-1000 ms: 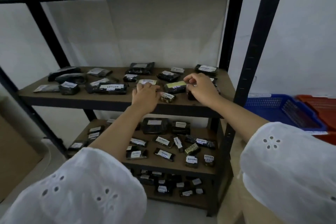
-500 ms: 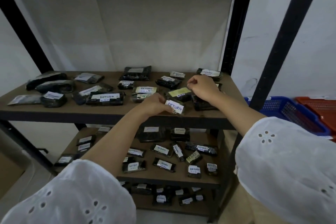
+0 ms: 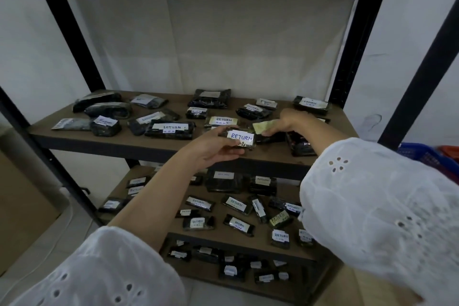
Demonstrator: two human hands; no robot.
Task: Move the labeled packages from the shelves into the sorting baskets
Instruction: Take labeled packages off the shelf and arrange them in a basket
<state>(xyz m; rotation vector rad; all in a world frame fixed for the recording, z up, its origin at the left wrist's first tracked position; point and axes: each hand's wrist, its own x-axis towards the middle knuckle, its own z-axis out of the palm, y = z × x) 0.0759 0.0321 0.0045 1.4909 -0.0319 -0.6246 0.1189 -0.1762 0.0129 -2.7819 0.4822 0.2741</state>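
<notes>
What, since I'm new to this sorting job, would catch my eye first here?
First, the left hand holding a dark package with a white RETURN label at the front of the upper shelf, while the right hand pinches a yellow-labelled package beside it. Then the many similar packages spread over the lower shelves, and a blue basket at the far right edge.

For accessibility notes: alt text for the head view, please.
A person's left hand holds a small dark package labelled RETURN at the front of a brown shelf, while the right hand pinches a yellow-labelled package beside it. More labelled dark packages cover this shelf and two below; a blue basket sits far right.
</notes>
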